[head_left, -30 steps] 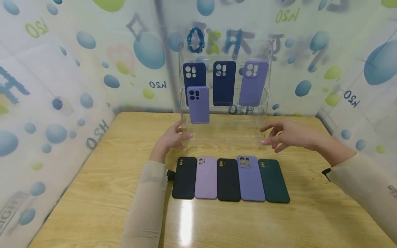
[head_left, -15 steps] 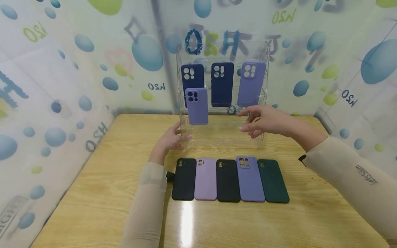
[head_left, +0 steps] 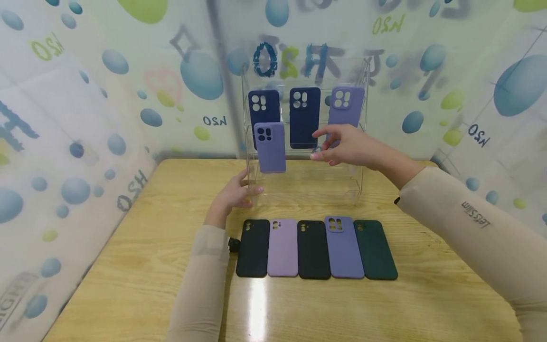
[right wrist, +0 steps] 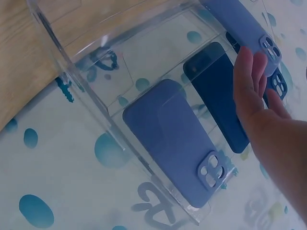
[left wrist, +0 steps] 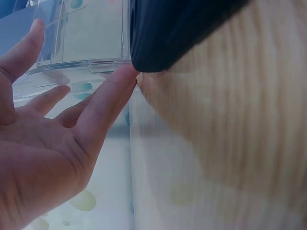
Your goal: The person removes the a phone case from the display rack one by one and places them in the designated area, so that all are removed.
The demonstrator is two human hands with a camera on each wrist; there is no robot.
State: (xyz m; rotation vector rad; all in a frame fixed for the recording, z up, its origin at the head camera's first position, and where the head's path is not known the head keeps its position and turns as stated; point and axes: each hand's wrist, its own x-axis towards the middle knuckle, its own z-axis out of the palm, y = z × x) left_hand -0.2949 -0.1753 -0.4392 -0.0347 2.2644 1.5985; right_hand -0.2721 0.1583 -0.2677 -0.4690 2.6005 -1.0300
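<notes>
A clear acrylic display stand [head_left: 307, 194] holds phone cases on its tiers. Two navy phone cases [head_left: 305, 121] and a lavender phone case [head_left: 347, 99] lean on an upper tier. One more lavender phone case [head_left: 272, 151] stands lower, overlapping the left navy one. My left hand [head_left: 232, 194] rests at the stand's lower left side, fingers extended; the left wrist view shows the palm [left wrist: 53, 148] beside the clear plastic. In front of the stand hovers my right hand [head_left: 349, 145], thumb and fingers apart and holding nothing. It partly hides the right lavender case.
Nearer on the wooden table [head_left: 141, 247] lies a row of several phone cases: black [head_left: 253, 249], light purple [head_left: 283, 249], black [head_left: 314, 251], violet [head_left: 346, 251] and dark green [head_left: 378, 251]. A patterned curtain [head_left: 179, 128] stands behind the stand.
My right hand has left the stand's lower right side and moved left and up, now in front of the tiers near the middle navy case. The left hand stays in place.
</notes>
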